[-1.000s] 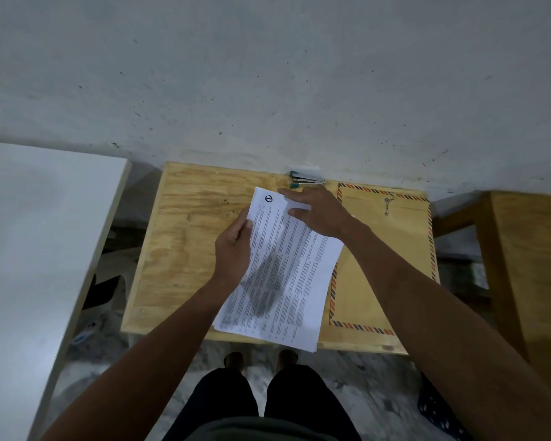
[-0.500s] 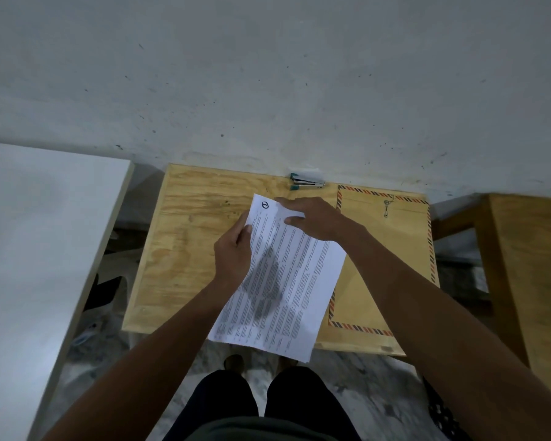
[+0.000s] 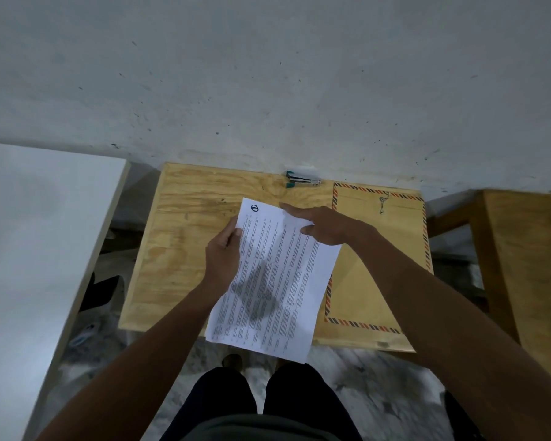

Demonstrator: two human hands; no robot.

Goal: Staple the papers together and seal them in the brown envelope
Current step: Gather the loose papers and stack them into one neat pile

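- Since half a second ago the papers (image 3: pixel 274 281) have slid nearer the person, their lower edge now hanging further past the table's (image 3: pixel 185 237) front edge.
- The left hand (image 3: pixel 223 259) pinches the papers' left edge, thumb on top; the right hand (image 3: pixel 325 224) lies on their top right corner, fingers straight and spread.
- The plywood table stands against a grey wall (image 3: pixel 268 74), a marbled floor (image 3: pixel 363 386) below.
- One brown envelope (image 3: pixel 379 249) lies under the papers' right side; one stapler (image 3: pixel 303 179) sits at the far edge.
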